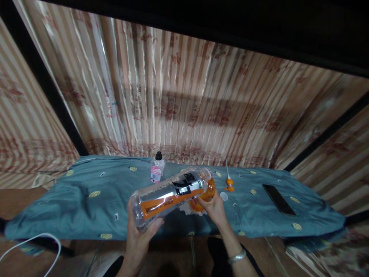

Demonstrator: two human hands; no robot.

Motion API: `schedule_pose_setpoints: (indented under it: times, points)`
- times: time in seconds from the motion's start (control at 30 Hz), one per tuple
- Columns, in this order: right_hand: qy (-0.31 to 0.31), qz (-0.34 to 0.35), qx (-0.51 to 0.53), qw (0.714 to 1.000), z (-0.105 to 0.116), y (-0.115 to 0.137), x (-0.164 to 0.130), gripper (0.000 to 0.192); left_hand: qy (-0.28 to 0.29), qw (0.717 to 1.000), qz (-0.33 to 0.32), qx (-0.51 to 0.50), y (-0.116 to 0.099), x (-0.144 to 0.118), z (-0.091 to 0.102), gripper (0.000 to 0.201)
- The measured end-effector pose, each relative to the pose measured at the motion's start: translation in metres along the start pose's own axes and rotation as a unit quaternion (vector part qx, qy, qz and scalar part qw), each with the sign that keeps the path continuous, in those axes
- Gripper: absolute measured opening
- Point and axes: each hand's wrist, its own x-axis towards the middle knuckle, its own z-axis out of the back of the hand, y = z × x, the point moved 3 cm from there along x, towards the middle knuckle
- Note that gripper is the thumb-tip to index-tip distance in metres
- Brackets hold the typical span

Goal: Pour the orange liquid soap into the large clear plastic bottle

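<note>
The left hand [141,234] cups the base of a clear plastic bottle with an orange label [170,196], tilted above the teal cloth [86,200], while the right hand [213,207] grips its neck; keep both holds firm.

clear bottle [170,194] orange-black label; teal cloth [86,207] gold dots; striped beige curtain [187,104]; black phone [278,199].

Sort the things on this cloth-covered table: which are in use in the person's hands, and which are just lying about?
In use: big clear bottle, held tilted by left hand and right hand.

Lying about: small pink bottle, orange pump, white cap, phone, white cable.
</note>
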Motion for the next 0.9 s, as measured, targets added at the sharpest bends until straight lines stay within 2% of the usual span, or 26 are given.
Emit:
schedule_pose_setpoints:
  times: [0.1, 0.17, 0.47, 0.67, 0.9]
  points:
    - [-0.013, -0.009, -0.015, 1.000, 0.000, -0.003, 0.001, 0.063, -0.012, 0.999, 0.040, -0.026, -0.004, -0.002, -0.003, 0.094]
    - [-0.012, -0.010, -0.017, 1.000, 0.000, -0.002, 0.001, 0.067, -0.013, 0.999, 0.045, -0.024, -0.008, -0.003, -0.005, 0.097]
    - [0.002, -0.018, -0.009, 1.000, 0.001, 0.009, 0.001, 0.062, -0.003, 1.000, 0.019, 0.001, -0.001, 0.001, 0.003, 0.093]
    - [-0.005, -0.014, -0.003, 1.000, 0.000, 0.007, 0.001, 0.063, -0.006, 1.000, 0.003, 0.020, 0.003, 0.004, 0.008, 0.087]
    - [-0.004, 0.006, -0.008, 1.000, 0.000, 0.005, 0.001, 0.058, -0.003, 1.000, -0.006, 0.030, -0.002, 0.004, 0.007, 0.082]
